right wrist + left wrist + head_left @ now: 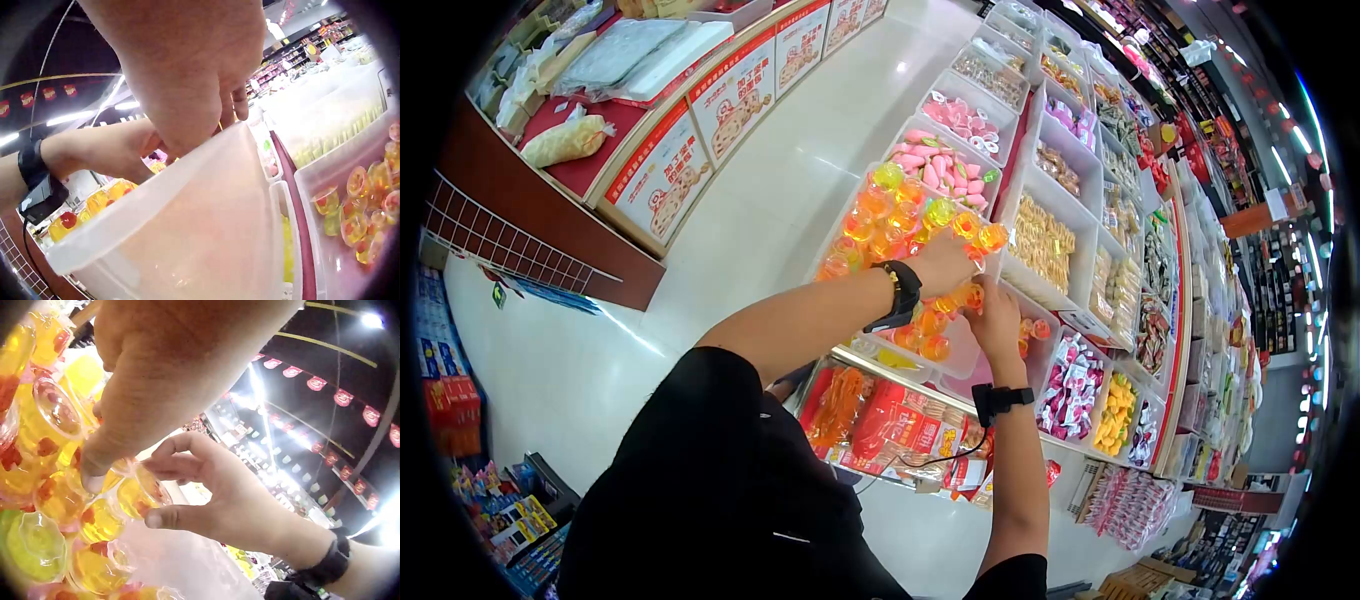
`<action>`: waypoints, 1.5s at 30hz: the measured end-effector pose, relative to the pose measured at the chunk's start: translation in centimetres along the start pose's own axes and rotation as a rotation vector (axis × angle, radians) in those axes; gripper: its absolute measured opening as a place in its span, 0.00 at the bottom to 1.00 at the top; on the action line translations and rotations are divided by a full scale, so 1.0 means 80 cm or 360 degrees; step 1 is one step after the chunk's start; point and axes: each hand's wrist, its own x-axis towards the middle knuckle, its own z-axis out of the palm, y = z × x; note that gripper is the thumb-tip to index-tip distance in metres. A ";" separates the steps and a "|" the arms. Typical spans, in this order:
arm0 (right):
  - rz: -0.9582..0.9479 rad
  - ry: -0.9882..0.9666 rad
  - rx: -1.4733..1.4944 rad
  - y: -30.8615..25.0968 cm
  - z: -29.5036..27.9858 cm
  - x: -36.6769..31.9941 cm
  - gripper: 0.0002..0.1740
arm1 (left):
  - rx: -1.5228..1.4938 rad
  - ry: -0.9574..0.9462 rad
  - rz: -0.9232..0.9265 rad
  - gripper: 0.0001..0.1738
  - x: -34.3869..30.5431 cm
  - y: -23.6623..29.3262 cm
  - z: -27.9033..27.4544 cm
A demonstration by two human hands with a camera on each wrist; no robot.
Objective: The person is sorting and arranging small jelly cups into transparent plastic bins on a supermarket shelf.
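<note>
Several orange and yellow jelly cups (870, 225) are heaped in a translucent white bin (206, 225). My left hand (945, 262) reaches down among the cups; in the left wrist view its thumb presses beside them, and the other fingertips are mostly hidden. My right hand (997, 320) is close beside it, at the bin's near side. In the left wrist view the right hand's thumb and fingers pinch a yellow jelly cup (139, 497). A green jelly cup (34, 544) lies lower in the pile. In the right wrist view the bin's wall stands below the right hand.
Pink candies (940, 165) fill the bin beyond the jellies. Wrapped biscuits (1040, 240) occupy a higher bin to the right, with purple-and-white packets (1072, 385) nearer. Red packages (900, 425) sit on a shelf below. A counter (635, 190) stands across the aisle.
</note>
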 end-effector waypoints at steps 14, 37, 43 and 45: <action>-0.0083 0.0217 0.0006 0.005 0.013 -0.011 0.37 | 0.0004 -0.0253 -0.0013 0.21 -0.012 -0.006 -0.015; 0.0499 0.0477 0.0913 0.027 -0.036 -0.189 0.21 | -0.0076 -0.0408 0.0314 0.13 -0.156 0.059 -0.124; 0.0571 0.0426 0.1001 0.019 -0.034 -0.207 0.19 | 0.0222 -0.0610 0.0353 0.09 -0.147 0.055 -0.100; 0.0571 0.0409 0.1043 0.022 -0.033 -0.211 0.18 | 0.0246 -0.0613 0.0381 0.08 -0.146 0.053 -0.100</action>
